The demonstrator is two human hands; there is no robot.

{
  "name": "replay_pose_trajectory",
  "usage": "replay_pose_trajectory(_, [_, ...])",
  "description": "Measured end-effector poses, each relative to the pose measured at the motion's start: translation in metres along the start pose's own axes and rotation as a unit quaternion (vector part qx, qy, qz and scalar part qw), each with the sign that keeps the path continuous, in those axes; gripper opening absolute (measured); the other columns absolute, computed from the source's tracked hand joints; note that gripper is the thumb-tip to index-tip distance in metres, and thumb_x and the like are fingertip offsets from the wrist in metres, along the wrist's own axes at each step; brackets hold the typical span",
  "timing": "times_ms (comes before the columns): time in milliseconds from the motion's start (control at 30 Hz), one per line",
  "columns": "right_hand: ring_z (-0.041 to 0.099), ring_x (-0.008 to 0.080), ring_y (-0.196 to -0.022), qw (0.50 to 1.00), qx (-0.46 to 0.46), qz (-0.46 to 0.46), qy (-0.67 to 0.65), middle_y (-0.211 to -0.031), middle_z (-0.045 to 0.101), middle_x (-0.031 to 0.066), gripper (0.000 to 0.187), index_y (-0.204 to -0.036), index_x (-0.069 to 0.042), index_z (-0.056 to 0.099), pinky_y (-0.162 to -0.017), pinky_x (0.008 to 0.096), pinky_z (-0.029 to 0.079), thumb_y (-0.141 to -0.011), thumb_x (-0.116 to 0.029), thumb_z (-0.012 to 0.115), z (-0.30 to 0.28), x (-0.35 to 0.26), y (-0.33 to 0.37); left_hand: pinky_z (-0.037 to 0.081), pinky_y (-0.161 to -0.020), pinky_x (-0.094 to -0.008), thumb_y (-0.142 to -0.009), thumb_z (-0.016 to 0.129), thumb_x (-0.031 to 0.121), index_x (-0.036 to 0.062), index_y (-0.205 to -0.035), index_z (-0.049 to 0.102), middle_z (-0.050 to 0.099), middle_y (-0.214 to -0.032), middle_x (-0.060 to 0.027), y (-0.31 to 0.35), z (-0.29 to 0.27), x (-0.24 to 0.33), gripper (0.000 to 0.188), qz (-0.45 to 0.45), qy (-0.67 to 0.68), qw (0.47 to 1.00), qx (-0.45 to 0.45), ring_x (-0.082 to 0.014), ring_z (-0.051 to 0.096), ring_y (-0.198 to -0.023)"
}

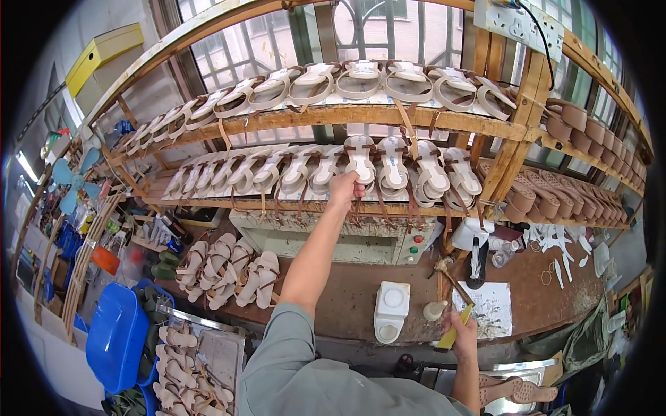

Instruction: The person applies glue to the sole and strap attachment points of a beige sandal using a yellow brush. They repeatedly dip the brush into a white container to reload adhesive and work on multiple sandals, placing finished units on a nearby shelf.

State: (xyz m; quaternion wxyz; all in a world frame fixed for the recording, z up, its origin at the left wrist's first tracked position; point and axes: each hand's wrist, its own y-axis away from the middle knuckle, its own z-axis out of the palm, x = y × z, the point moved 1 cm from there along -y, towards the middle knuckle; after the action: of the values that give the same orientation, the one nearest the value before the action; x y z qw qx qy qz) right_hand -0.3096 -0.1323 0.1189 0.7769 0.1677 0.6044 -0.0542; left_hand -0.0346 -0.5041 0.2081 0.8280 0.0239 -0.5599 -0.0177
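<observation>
My left hand (346, 190) reaches up to the lower shelf, its fingers closed on the near end of a cream sandal (360, 154) with brown straps. More sandals of the same kind stand close on both sides of it, with thin straps hanging over the shelf edge. Down at the bench's right side, my right hand (464, 335) is closed around a flat yellow tool (451, 333); its exact kind is unclear. Near that hand are a small cream bottle (435, 310) and a stained white paper (494, 305).
An upper shelf (319, 115) carries a row of sandals. Brown soles (555, 194) line the right-hand racks. A white container (393, 310) stands on the bench (333, 291), below a machine with buttons (409, 243). Piled sandals (225, 270) and a blue bin (118, 336) are at left.
</observation>
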Motion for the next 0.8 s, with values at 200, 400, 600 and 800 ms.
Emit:
replay_pose_trajectory(200, [0.052,0.0087,-0.057,0.998,0.003,-0.019,0.056,-0.062,0.057,0.0028,0.028,-0.089,0.0,0.064,-0.054,0.0222,0.04,-0.09,-0.028,0.058,0.038,-0.001,-0.002,0.052,-0.047,-0.0287,-0.081,0.058,0.013,-0.0048,-0.087,0.059,0.06,-0.071,-0.0092,-0.006,-0.009,-0.003,0.019,-0.03,0.032,0.999,-0.003,-0.0163,0.058,-0.054])
replay_pose_trajectory(400, [0.057,0.0119,-0.053,0.996,0.086,0.005,0.01,-0.066,0.06,0.0049,0.031,-0.094,-0.003,0.061,-0.045,0.0253,0.044,-0.093,-0.033,0.052,0.066,-0.001,-0.015,0.052,-0.059,-0.0278,-0.087,0.059,0.021,0.0023,-0.096,0.059,0.061,-0.077,-0.0061,0.06,-0.041,-0.029,0.021,0.093,0.047,0.995,-0.006,-0.0152,0.062,-0.068])
replay_pose_trajectory(600, [0.058,0.01,-0.055,0.991,-0.007,0.046,-0.127,-0.077,0.063,0.0065,0.032,-0.1,0.0,0.057,-0.043,0.0194,0.044,-0.094,-0.031,0.049,0.072,0.016,-0.025,0.048,-0.074,-0.041,-0.081,0.059,0.017,0.0008,-0.1,0.058,0.06,-0.082,-0.0143,0.19,-0.207,-0.164,0.025,0.134,-0.388,0.9,0.145,-0.0339,0.059,-0.082])
replay_pose_trajectory(800, [0.061,0.0141,-0.062,0.993,-0.021,0.083,-0.078,-0.08,0.063,0.0086,0.021,-0.102,0.001,0.056,-0.056,0.0264,0.052,-0.091,-0.017,0.055,0.108,0.023,-0.033,0.037,-0.091,-0.0454,-0.075,0.059,0.014,0.0002,-0.116,0.048,0.05,-0.112,-0.0183,0.24,-0.402,-0.123,0.045,0.115,-0.734,0.61,0.275,-0.036,0.046,-0.106])
